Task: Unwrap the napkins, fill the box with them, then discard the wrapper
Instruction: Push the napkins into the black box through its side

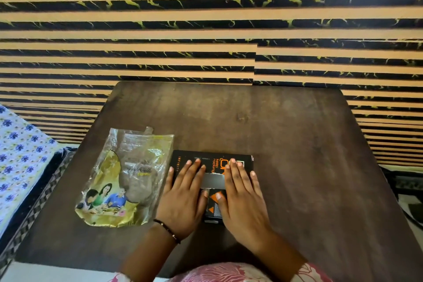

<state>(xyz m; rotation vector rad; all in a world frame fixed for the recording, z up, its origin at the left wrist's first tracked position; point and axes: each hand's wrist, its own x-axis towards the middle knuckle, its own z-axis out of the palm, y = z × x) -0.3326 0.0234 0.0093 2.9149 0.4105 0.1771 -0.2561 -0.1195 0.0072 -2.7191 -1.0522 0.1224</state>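
Observation:
A black box (214, 181) with orange print lies closed on the dark wooden table (286, 144), near its front middle. My left hand (185, 197) lies flat on the box's left half, fingers straight. On the right half my right hand (242, 197) presses down the same way. An empty clear and gold plastic wrapper (124, 178) with a printed family picture lies crumpled on the table just left of the box. No napkins show.
A striped black and tan wall panel (206, 30) stands behind the table. A flowered blue and white cloth (18, 160) covers a surface at the left. Bare tabletop stretches to the right and behind the box.

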